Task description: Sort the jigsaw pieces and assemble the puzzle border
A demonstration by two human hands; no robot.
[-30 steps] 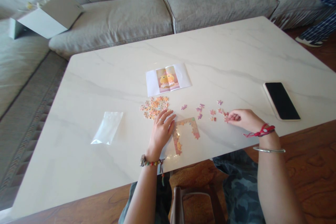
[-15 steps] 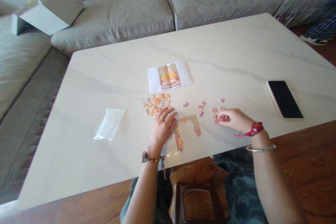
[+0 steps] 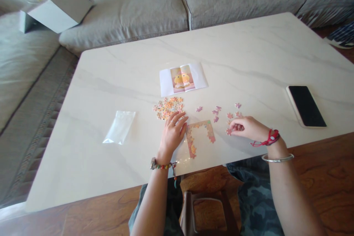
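Observation:
My left hand (image 3: 173, 132) rests on the table with its fingers spread, beside a pile of loose puzzle pieces (image 3: 168, 107). Just right of it lies a joined puzzle border (image 3: 190, 140), made of a left side, a top edge and a shorter right side. My right hand (image 3: 245, 127) is closed in a pinch on a pink puzzle piece (image 3: 228, 132), low at the tabletop. Above that hand are several loose pieces (image 3: 229, 115), and a small purple group (image 3: 216, 113) lies between them and the border.
A folded sheet with a printed yellow character picture (image 3: 183, 79) lies beyond the pieces. At left is a clear plastic bag (image 3: 120, 127); at right, a phone (image 3: 306, 106). The table's (image 3: 110, 70) front edge runs near my knees. A grey sofa (image 3: 143, 13) stands behind.
The pink piece has shifted slightly towards me and left with my right hand. My left hand stays in place. The whole view has moved a little.

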